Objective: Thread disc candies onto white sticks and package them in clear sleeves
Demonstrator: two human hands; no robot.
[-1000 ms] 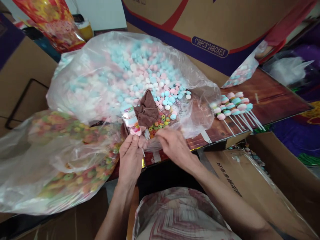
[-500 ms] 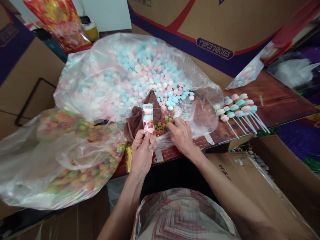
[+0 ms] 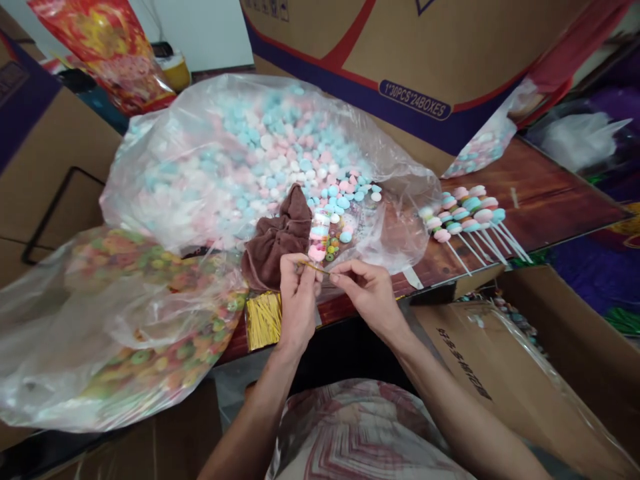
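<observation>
Glossy clear plastic bags (image 3: pixel 165 167) wrap matt pastel candies, a soft brown cloth (image 3: pixel 280 237) sits at six o'clock of them, beside shiny gold foil ties (image 3: pixel 263 320) on varnished wood (image 3: pixel 540 193).

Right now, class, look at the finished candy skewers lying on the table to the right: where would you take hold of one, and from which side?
Probably grip a candy skewer by its bare white stick, coming from the near right. The sticks fan out toward that side, free of the candy heads, which lie packed together toward the plastic bag.

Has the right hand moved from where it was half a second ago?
Yes. The right hand has pulled back from the ring candies by the brown cloth, toward the table edge, and now pinches a gold twist tie with the left hand.
</observation>
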